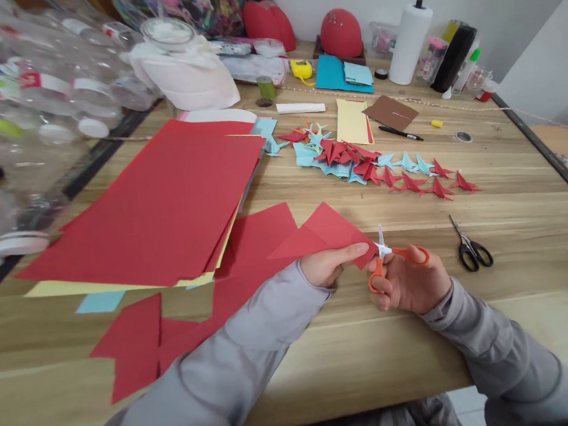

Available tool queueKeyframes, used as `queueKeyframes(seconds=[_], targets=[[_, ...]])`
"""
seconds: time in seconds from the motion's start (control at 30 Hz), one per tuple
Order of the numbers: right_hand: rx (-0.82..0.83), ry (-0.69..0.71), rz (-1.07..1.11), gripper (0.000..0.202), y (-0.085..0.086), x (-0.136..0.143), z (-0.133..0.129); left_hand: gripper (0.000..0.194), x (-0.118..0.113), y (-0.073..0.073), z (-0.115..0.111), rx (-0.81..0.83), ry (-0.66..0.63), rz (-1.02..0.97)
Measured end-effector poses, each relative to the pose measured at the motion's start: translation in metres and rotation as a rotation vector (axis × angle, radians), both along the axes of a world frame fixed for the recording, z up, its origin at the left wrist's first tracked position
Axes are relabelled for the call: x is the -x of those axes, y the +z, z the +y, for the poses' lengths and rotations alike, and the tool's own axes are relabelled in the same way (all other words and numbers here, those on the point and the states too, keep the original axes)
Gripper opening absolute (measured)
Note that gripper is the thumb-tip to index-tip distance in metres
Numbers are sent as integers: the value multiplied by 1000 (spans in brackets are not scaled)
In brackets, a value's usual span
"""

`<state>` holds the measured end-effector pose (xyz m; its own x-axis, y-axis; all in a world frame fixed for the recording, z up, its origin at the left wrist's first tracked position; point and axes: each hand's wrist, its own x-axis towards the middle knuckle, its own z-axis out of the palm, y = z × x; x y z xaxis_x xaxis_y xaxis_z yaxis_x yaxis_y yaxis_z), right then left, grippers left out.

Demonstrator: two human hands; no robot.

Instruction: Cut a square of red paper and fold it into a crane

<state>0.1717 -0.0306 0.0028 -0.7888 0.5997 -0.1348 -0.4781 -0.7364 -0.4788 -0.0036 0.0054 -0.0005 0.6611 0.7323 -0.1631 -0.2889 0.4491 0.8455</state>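
My left hand [329, 265] grips a creased piece of red paper [326, 225], thumb on top and the other fingers hidden beneath it. In my right hand [416, 280] is a pair of orange-handled scissors [383, 250], with fingers through the loops. The scissor blades are spread apart at the right corner of the red paper. Whether they touch or cut it there, I cannot tell. More cut red sheets [261, 242] lie on the table under and left of my left arm. Right of my right hand rests a pair of black-handled scissors [471, 248].
A stack of large red sheets [162, 204] covers the left of the table. Several folded red and blue paper birds [359, 159] lie beyond my hands. Plastic bottles [42, 95] crowd the far left. A marker [401, 133] and a white roll [411, 40] are farther back.
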Motion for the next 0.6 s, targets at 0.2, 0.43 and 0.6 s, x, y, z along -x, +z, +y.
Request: queueKeyframes(seconds=[0.2, 0.43, 0.6], targets=[[-42, 15, 31, 49, 1, -1, -1, 26, 1, 6, 0, -34, -20, -45], [-39, 2, -58, 41, 2, -2, 1, 22, -4, 5, -1, 38, 229, 6], [-72, -53, -116, 43, 3, -3, 3, 16, -9, 5, 1, 9, 416, -18]])
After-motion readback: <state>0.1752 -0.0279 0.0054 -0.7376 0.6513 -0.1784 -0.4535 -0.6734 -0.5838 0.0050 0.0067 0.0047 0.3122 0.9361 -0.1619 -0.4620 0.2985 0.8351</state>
